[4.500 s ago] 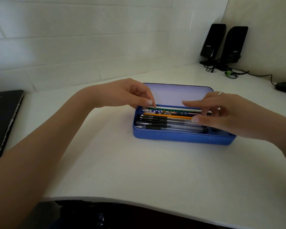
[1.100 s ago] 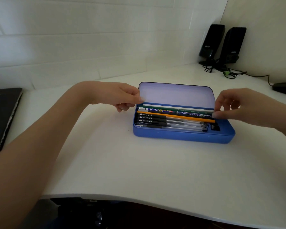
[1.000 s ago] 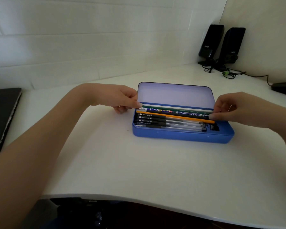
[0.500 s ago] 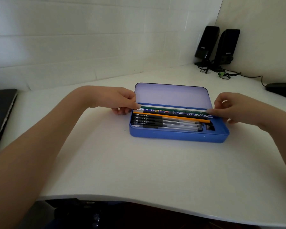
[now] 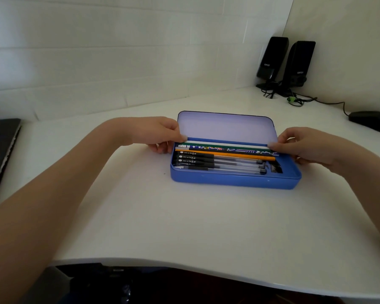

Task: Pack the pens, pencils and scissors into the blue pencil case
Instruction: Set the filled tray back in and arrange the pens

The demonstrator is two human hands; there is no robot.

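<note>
Open blue metal pencil case (image 5: 235, 179) sits toward the white tabletop's (image 5: 162, 227) far right corner; left hand (image 5: 156, 133) and right hand (image 5: 305, 145) each pinch one end of the green-and-white pencil (image 5: 226, 146), apparently levelling it to seat behind the pens (image 5: 217, 163).

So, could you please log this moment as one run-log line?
left hand: pinches green pencil end | right hand: pinches other end | blue pencil case: open, pens inside

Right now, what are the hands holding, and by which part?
Both hold one green pencil over the case: left hand pinches its left end, right hand its right end.
</note>
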